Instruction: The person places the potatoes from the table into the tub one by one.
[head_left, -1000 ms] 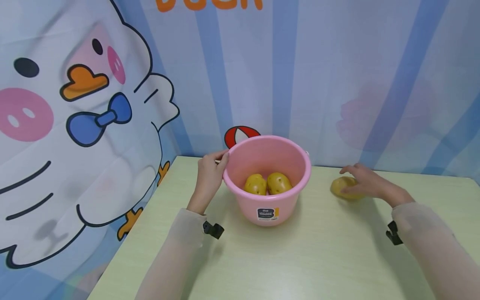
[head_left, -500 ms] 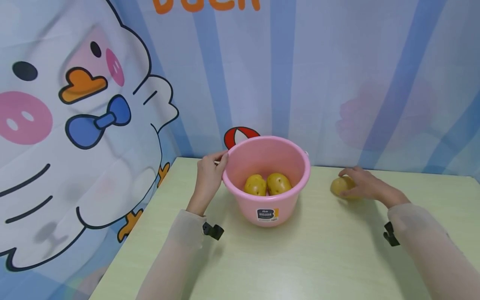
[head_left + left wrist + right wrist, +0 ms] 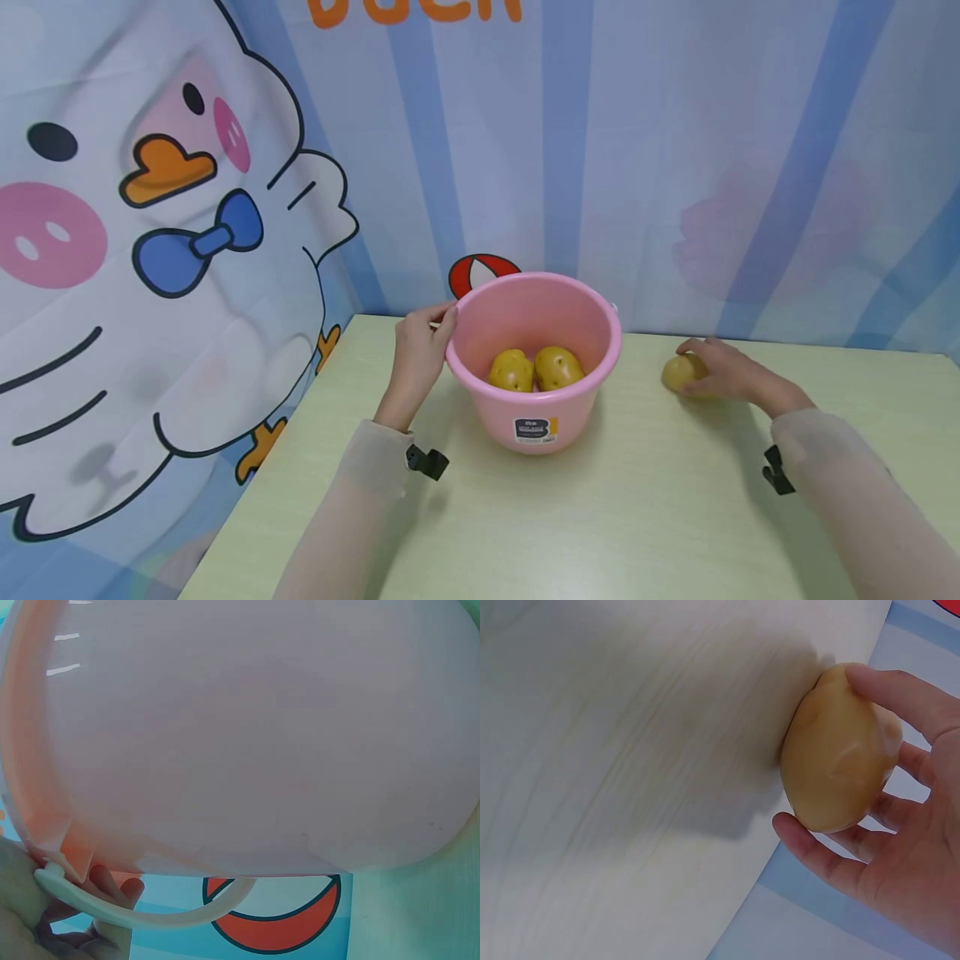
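Observation:
A pink bucket (image 3: 532,421) stands upright on the table with two yellow potatoes (image 3: 558,368) inside it. My left hand (image 3: 420,354) grips the bucket's rim on its left side. The left wrist view shows those fingers close to where the white handle (image 3: 142,915) joins the bucket wall (image 3: 255,742). To the right of the bucket, my right hand (image 3: 727,372) holds a third potato (image 3: 681,374) at the table surface. In the right wrist view, thumb and fingers curl round this potato (image 3: 840,754), its palm-side partly hidden.
The pale wooden table (image 3: 585,525) runs back to a blue striped cloth backdrop (image 3: 637,150). On the left, the cloth carries a large printed duck (image 3: 247,350). Both wrists wear small black camera mounts (image 3: 427,462).
My right hand has shifted slightly left and closed more tightly round the potato on the table. The left hand and the bucket have stayed in place.

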`<state>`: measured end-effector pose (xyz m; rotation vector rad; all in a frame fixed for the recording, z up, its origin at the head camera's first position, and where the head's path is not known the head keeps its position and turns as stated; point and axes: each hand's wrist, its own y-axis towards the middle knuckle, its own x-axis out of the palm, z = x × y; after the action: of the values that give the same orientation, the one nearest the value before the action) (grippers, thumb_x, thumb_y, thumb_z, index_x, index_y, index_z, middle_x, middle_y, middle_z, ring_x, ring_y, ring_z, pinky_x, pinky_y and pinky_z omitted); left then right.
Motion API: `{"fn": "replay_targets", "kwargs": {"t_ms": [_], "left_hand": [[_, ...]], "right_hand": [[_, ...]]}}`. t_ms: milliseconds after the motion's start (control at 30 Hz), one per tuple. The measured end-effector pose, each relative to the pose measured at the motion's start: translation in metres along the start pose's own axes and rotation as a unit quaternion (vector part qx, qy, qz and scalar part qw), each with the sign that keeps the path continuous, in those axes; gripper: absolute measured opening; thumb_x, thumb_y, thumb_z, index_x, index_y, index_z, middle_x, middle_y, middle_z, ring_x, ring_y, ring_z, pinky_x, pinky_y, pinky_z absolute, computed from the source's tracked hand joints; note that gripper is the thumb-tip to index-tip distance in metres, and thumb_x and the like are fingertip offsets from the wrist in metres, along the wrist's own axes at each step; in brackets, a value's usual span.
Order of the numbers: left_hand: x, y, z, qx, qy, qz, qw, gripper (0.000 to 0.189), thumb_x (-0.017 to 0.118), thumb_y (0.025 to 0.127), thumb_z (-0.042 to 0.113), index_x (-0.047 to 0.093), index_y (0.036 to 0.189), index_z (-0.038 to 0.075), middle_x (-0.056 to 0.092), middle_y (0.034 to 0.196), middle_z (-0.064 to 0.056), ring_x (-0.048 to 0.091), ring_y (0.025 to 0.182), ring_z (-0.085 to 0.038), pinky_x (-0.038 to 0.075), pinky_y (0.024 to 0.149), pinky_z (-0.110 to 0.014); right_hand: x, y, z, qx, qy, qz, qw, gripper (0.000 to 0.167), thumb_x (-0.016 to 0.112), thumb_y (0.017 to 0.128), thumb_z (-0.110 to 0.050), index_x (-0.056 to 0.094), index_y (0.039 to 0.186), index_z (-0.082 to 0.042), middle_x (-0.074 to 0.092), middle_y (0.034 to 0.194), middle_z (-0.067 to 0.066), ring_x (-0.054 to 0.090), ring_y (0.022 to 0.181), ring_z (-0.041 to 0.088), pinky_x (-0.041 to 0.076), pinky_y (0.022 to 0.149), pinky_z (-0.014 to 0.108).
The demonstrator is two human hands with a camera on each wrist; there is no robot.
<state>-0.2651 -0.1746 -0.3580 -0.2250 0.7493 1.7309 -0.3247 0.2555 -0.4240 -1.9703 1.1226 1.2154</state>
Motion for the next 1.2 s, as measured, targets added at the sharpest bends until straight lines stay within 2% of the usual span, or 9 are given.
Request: {"fn": "replay_targets", "kwargs": {"t_ms": [200, 533, 1200], "left_hand": [[0.001, 0.0, 0.0, -0.003, 0.0, -0.001, 1.0, 0.034, 0.055, 0.104, 0.027, 0.069, 0.128, 0.006, 0.071, 0.104, -0.01, 0.067, 0.077, -0.021, 0.059, 0.065, -0.032], [0.001, -0.001, 0.0, 0.0, 0.0, -0.001, 1.0, 0.034, 0.055, 0.104, 0.027, 0.069, 0.128, 0.006, 0.072, 0.104, -0.01, 0.067, 0.076, -0.021, 0.059, 0.064, -0.031], [0.0, 0.0, 0.0, -0.002, 0.002, -0.002, 1.0, 0.034, 0.055, 0.104, 0.027, 0.069, 0.128, 0.007, 0.072, 0.104, -0.009, 0.068, 0.078, -0.021, 0.059, 0.065, -0.032]], "right_hand": [[0.002, 0.0, 0.002, 0.002, 0.001, 0.006, 1.0, 0.061, 0.08, 0.083, -0.017, 0.051, 0.128, 0.012, 0.054, 0.115, 0.031, 0.053, 0.103, 0.041, 0.044, 0.088, 0.059], [-0.004, -0.003, 0.004, -0.025, -0.018, 0.019, 0.9994, 0.06, 0.078, 0.085, -0.019, 0.052, 0.126, 0.016, 0.056, 0.119, 0.035, 0.052, 0.11, 0.05, 0.043, 0.092, 0.062], [-0.028, -0.015, -0.005, -0.011, -0.021, 0.0, 0.9997, 0.061, 0.077, 0.087, -0.022, 0.049, 0.129, 0.013, 0.057, 0.113, 0.03, 0.056, 0.098, 0.039, 0.047, 0.075, 0.05]]}}
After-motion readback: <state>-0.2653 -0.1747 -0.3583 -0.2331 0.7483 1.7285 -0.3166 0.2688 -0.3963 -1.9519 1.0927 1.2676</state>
